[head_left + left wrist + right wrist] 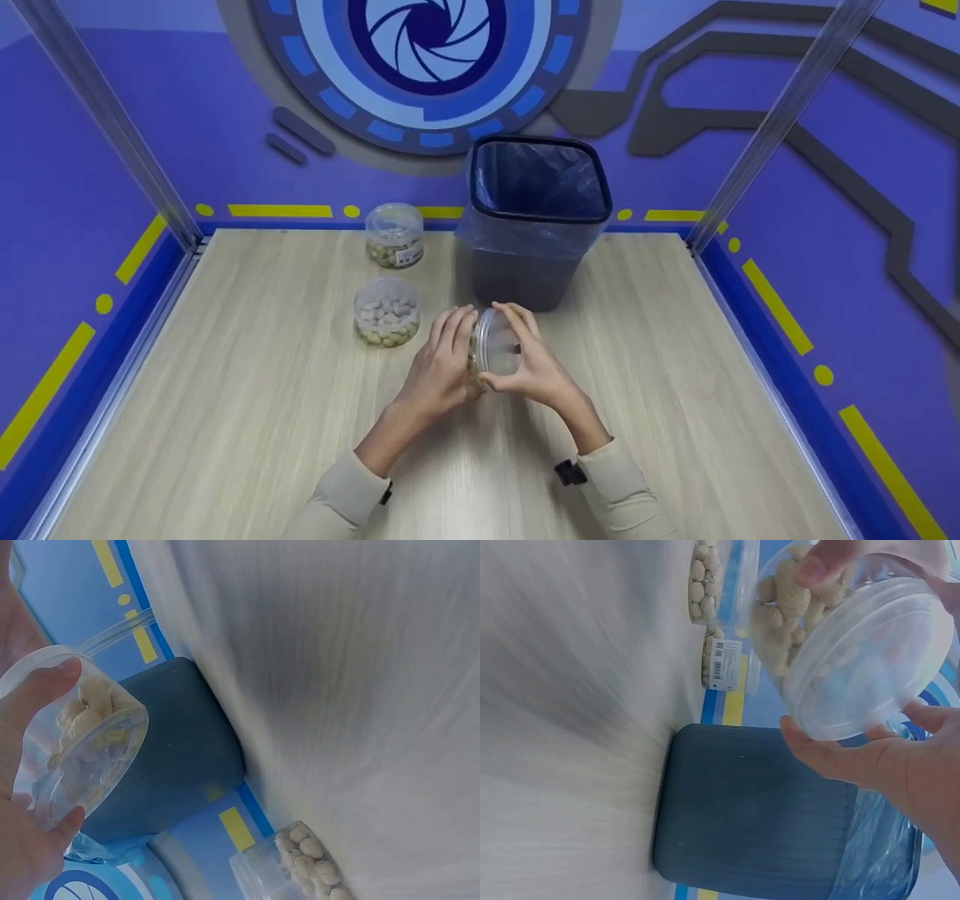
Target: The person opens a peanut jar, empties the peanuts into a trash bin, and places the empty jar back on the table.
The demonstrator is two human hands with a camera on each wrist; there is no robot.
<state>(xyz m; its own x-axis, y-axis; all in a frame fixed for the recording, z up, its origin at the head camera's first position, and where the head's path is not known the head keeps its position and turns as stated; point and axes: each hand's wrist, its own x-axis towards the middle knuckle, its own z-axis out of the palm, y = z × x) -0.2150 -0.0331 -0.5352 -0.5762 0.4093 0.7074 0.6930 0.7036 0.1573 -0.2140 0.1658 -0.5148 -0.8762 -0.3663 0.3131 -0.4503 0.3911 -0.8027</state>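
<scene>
A clear round plastic jar (776, 634) is tipped on its side above the table, in front of the bin. Pale beige, nut-like pieces (90, 712) lie inside it. My left hand (442, 364) holds the jar's body from the left, fingers over the top and thumb along the wall. From the right, my right hand (541, 371) grips the rim of the clear lid (870, 664), thumb and fingers spread to opposite edges. The lid sits at the jar's mouth and faces right in the head view.
Two similar jars stand to the left: a nearer jar (387, 311) with pale pieces and a farther jar (395, 234) bearing a white label. A dark bin (517, 270) with a clear liner stands behind my hands. Metal posts and blue walls enclose the wooden table (262, 420).
</scene>
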